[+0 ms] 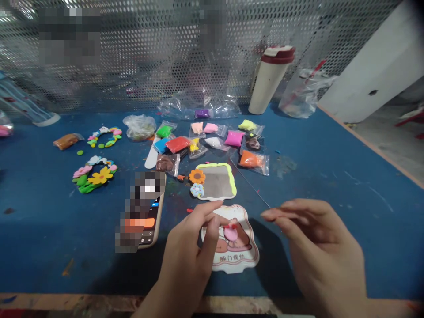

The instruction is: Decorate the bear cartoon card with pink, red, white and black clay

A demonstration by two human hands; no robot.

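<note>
While my left hand (187,251) reaches in over the printed card (245,260), its thumb and fingertips (213,223) close to a narrow pinch on a small pink clay piece (231,233) at the card's middle. My right hand (319,240) hovers just right of the card, fingers (274,213) slightly apart, holding nothing I can make out. Below sits the front edge of the blue table (46,229); open room lies rightward. A phone (153,221) lies close on the left, and a clay-trimmed mirror (215,182) just above.

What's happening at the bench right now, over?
Left hand touching pink clay on a printed card. Right hand open, hovering beside it. Phone lying left of the left hand.
</note>
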